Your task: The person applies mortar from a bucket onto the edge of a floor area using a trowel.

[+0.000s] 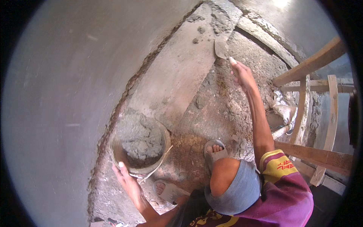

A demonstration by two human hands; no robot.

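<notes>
I hold a trowel (221, 48) by its handle in my right hand (242, 75), fingers closed, with its blade at the edge of a pale, flat strip (170, 72) that has lumps of grey mortar (201, 29) at its far end. My left hand (126, 178) grips the near side of a bucket (165, 145) at the lower left, which contains wet grey mortar (140, 143) and has a cord-like handle.
A smooth grey wall (60, 94) curves along the left. At the right stand wooden frames (310, 64) beside a pale crumpled sack (283, 111). Rough, debris-covered ground (230, 113) lies around my sandalled feet (213, 148). Another narrow slab (264, 36) runs along the far right wall.
</notes>
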